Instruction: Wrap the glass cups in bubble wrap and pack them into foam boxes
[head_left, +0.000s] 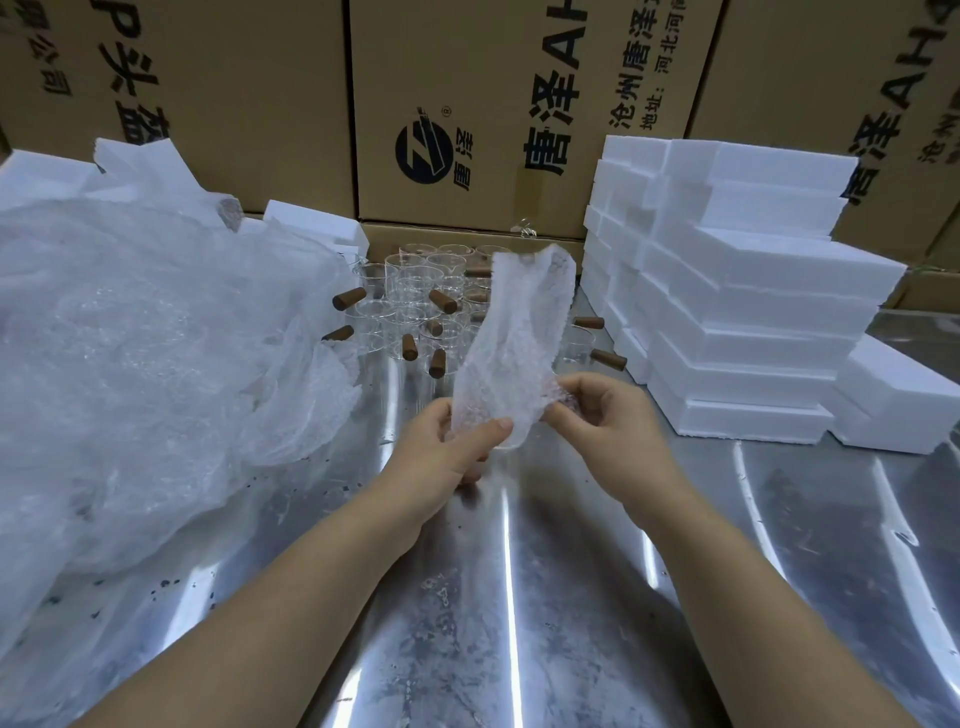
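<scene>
Left hand (445, 442), right hand (605, 415) on wrap (514, 332); cups (415, 291) half-hidden

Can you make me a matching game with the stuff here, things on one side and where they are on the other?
Things:
1 bubble wrap sheet
2 glass cups
3 foam boxes
4 cardboard cartons

Places:
A stacked on the right
B standing along the back
C pinched by left hand and right hand
D clustered in the middle

Pairs: 1-C, 2-D, 3-A, 4-B
</scene>
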